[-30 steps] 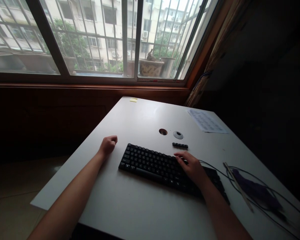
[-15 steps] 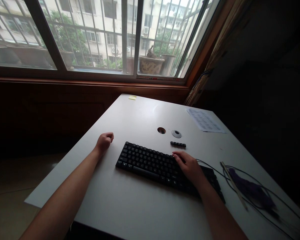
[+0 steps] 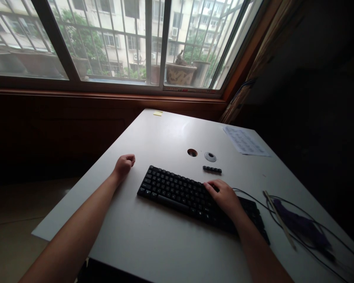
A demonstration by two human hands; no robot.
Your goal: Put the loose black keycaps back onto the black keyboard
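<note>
A black keyboard [image 3: 171,189] lies at a slant on the white table. My right hand [image 3: 224,196] rests over its right half, thumb and fingers bent together at the back edge. Something dark shows between them, but what they pinch, if anything, is too small to make out. Behind the keyboard is a short row of small black pieces like keycaps [image 3: 212,169], apart from the hand. To the left of the keyboard, my left hand [image 3: 124,166] is closed in a fist on the table, with nothing visible in it.
Behind the keycaps are a round hole [image 3: 192,152] and a grey ring-shaped cover [image 3: 210,157]. Printed sheets [image 3: 246,140] lie at the back right, a yellow sticky note [image 3: 157,113] at the far edge. Cables, a thin stick [image 3: 279,218] and purple cloth [image 3: 301,224] lie at right.
The view has shifted slightly. The right hand's fingers have curled a little more at the keyboard's back edge, while the left fist stays in place.
</note>
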